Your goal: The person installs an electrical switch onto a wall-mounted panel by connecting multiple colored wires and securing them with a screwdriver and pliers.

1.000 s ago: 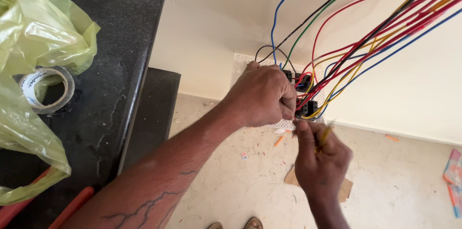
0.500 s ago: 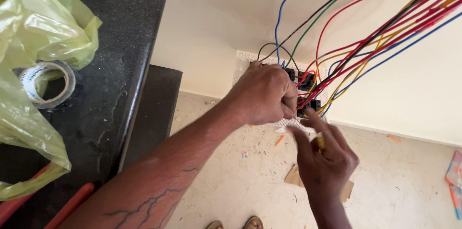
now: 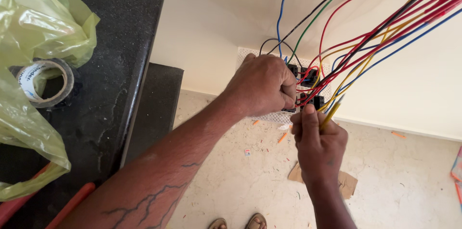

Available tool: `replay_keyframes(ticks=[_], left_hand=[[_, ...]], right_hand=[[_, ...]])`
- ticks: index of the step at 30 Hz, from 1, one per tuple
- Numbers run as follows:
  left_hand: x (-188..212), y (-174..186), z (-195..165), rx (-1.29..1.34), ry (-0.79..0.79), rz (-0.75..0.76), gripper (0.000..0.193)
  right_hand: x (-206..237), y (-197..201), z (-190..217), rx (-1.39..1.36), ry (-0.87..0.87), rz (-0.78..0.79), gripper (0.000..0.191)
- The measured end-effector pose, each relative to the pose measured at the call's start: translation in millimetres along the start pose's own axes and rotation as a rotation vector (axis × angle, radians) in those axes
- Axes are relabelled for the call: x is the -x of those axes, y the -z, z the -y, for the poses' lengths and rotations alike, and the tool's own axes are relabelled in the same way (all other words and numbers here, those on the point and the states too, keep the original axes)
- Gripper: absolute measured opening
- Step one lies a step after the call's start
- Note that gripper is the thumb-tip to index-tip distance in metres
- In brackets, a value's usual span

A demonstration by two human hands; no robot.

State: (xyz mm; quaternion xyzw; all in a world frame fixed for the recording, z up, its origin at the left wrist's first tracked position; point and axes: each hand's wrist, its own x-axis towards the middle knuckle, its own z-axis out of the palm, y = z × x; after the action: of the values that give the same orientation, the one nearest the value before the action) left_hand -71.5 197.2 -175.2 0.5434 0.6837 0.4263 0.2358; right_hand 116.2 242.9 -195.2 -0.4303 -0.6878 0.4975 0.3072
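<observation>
My left hand is curled against the white switch plate on the wall, right hand pinching a yellow wire. Tape roll and green bag crowd the surface's left edge.

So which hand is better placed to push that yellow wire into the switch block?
Probably the right hand: it pinches the yellow wire with the tip just below the black switch modules. The left hand is closed over the white switch plate, steadying it.
</observation>
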Motion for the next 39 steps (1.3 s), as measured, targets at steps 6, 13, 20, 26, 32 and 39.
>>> replay_keyframes(ticks=[6, 13, 20, 26, 32, 39], left_hand=[[-0.6, 0.1, 3.3, 0.017, -0.047, 0.016, 0.009], [0.5, 3.9, 0.8, 0.086, -0.073, 0.057, 0.008], [1.7, 9.9, -12.7, 0.124, 0.029, 0.166, 0.008], [0.2, 12.5, -20.6, 0.095, 0.059, 0.167, 0.003], [-0.3, 11.7, -24.1, 0.107, 0.110, 0.210, 0.008], [-0.7, 10.7, -21.7, 0.104, 0.075, 0.221, 0.011]], right_hand=[[9.3, 0.6, 16.8, 0.416, 0.361, -0.061, 0.024], [7.6, 6.0, 12.9, 0.370, 0.498, -0.057, 0.013], [-8.4, 11.9, -5.9, -0.127, -0.094, 0.096, 0.035], [-1.6, 14.0, 14.1, 0.182, 0.111, -0.009, 0.029], [1.3, 14.5, 32.3, 0.402, 0.258, -0.084, 0.017], [-0.1, 17.4, 26.6, 0.319, 0.126, -0.104, 0.018]])
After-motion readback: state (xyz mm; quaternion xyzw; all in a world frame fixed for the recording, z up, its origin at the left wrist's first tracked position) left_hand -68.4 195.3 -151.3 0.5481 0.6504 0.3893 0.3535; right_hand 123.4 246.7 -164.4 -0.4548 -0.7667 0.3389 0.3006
